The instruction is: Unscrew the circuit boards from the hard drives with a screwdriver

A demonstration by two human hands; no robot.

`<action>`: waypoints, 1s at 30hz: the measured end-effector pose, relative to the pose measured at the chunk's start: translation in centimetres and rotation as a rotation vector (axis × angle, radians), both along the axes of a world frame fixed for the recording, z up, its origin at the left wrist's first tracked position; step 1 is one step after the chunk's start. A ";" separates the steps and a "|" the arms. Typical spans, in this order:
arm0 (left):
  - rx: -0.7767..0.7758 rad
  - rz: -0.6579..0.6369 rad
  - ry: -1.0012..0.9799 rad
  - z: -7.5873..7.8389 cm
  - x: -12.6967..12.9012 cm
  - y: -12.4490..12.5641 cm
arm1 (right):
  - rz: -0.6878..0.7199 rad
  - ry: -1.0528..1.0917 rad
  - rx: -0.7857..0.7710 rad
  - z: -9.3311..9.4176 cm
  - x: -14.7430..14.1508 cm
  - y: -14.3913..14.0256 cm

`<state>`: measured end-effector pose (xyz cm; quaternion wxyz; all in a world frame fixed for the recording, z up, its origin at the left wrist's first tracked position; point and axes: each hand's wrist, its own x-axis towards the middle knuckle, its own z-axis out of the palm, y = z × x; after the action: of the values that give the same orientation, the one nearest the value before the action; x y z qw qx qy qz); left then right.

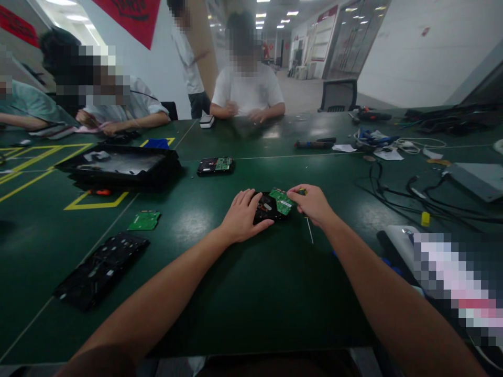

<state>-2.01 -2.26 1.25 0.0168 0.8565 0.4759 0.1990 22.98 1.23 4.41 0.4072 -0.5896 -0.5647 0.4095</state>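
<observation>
Spanning frame: dark green table [243, 293] | yellow tape lines [94, 205] | white-walled hall

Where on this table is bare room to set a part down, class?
Bare table lies between the forearms, below the hard drive. Another patch lies between it and the second drive. The cables on the right are crowded.

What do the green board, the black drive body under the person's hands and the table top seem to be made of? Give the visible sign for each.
Green board: likely fibreglass circuit laminate, green coated, with small pale parts on it.
Black drive body: probably metal, dark matt casing; the look leaves this open.
Table top: smooth dark green mat or laminate, slightly glossy, reflecting the ceiling lights.
</observation>
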 end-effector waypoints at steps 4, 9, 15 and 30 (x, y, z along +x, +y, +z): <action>0.034 0.006 0.021 0.1 0.4 0.2 | 0.013 -0.128 0.013 0.0 0.1 -0.2; 0.005 0.000 0.005 -0.3 0.2 0.6 | 0.103 -0.128 -0.111 0.8 1.1 -0.1; 0.003 0.000 -0.005 -0.3 0.1 0.8 | 0.131 0.073 -0.205 1.3 2.0 0.1; 0.072 -0.126 -0.067 -0.4 -0.2 1.1 | 0.257 -0.113 -0.116 0.2 0.7 -0.7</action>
<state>-2.19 -1.16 0.84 0.0145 0.8778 0.4127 0.2429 23.68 0.51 4.57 0.2842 -0.5573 -0.6328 0.4563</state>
